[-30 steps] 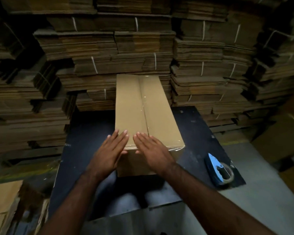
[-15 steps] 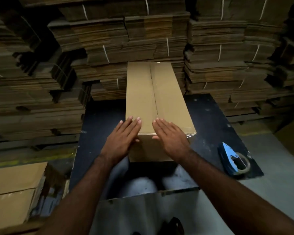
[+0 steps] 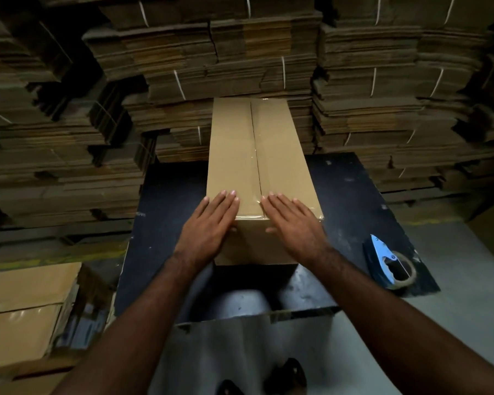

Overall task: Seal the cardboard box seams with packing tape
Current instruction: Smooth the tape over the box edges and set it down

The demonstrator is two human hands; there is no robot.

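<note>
The cardboard box (image 3: 257, 178) lies lengthwise on the black bench (image 3: 351, 195). Left hand (image 3: 208, 226) and right hand (image 3: 294, 223) press flat-fingered (gripping nothing) either side of its taped seam (image 3: 255, 155), likely smoothing tape; the tape dispenser (image 3: 388, 263) rests aside.

1. A long cardboard box (image 3: 257, 166) is filling the middle of a dark work surface (image 3: 171, 223), running away from the person.
2. Stacked flattened cartons (image 3: 240, 58) are walling off the far side, apparently touching the box's far end.
3. Bare surface is lying open on the box's left and right.
4. A blue tape dispenser (image 3: 388, 263) is occupying the near right corner.
5. Both hands are covering the box's near end.
</note>
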